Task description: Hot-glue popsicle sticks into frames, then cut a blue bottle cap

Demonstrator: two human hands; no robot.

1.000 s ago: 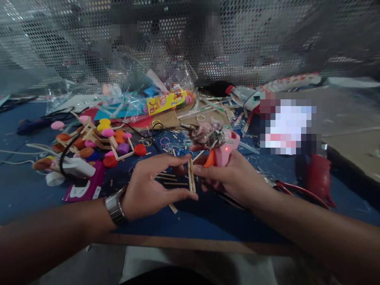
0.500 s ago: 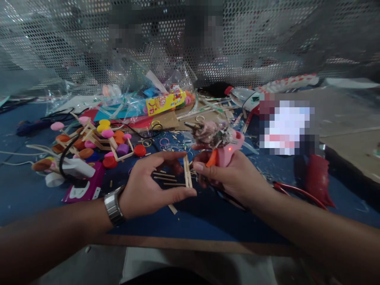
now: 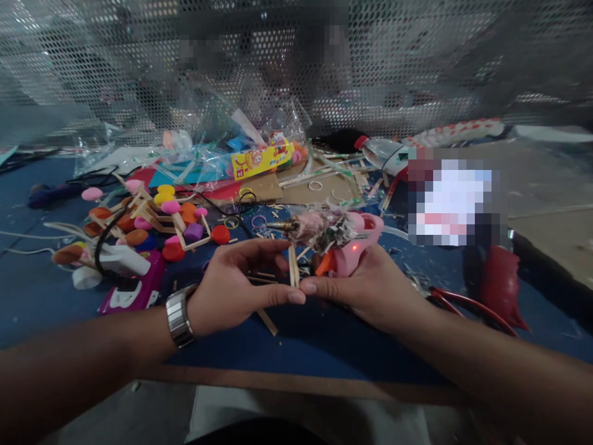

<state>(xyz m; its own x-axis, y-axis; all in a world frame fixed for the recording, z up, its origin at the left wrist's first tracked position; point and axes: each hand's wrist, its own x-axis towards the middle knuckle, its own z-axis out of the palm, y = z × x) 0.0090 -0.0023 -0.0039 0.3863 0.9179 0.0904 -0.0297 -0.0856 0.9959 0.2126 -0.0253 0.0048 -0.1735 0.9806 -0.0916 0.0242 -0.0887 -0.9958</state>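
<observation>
While the left hand [image 3: 231,278] pinches a pair of thin pale wooden sticks [image 3: 294,269] upright at the centre of the frame, its fingers are clamped on them, thumb at the lower end and forefinger at the upper. Just beside it, the right hand [image 3: 370,278] has its fingers wrapped round the handle of a pink plastic glue gun [image 3: 354,238] with a glowing red light, an orange trigger [image 3: 325,263] and a metal nozzle [image 3: 277,227] that points left above the sticks. Its thumb reaches to the foot of the sticks, close to the left thumb. A silver metal wristwatch [image 3: 179,316] circles the left wrist. Beneath both hands spreads the blue-topped bench [image 3: 319,352], where a flat wooden strip [image 3: 267,322] lies just below the left hand. At centre left sit wooden-stick constructions with colourful round pieces [image 3: 170,206], just behind a purple and white power strip [image 3: 134,298] holding a white plug adapter [image 3: 127,262]. At upper centre lies a yellow printed packet [image 3: 262,161]; at upper right, a clear bottle with a red cap [image 3: 382,151]. Further right are a bright, pixelated rectangle [image 3: 451,198], a red-handled tool [image 3: 439,292] and a glossy red object [image 3: 503,287].
</observation>
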